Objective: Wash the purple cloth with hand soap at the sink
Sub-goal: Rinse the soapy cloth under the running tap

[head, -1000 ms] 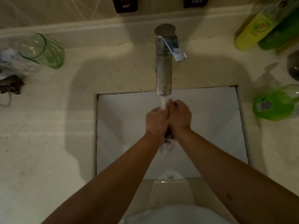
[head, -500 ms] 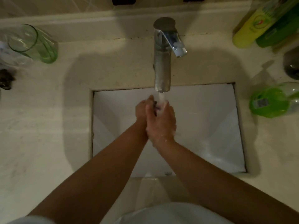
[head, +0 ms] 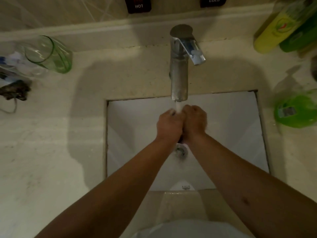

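Cloth (head: 180, 139): bunched between both fists under the tap (head: 179, 73), mostly hidden; left hand (head: 169, 125) and right hand (head: 195, 121), fingers curled round it; step: likely rinsing; next: probably wring over the sink (head: 231, 117).

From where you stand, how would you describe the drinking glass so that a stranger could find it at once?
Start at the tap behind the white sink and follow the counter far to the left, near the wall. The glass lies there tipped over, its open mouth facing left. It alone is clear and green-tinted; the green bottles stand across the sink.
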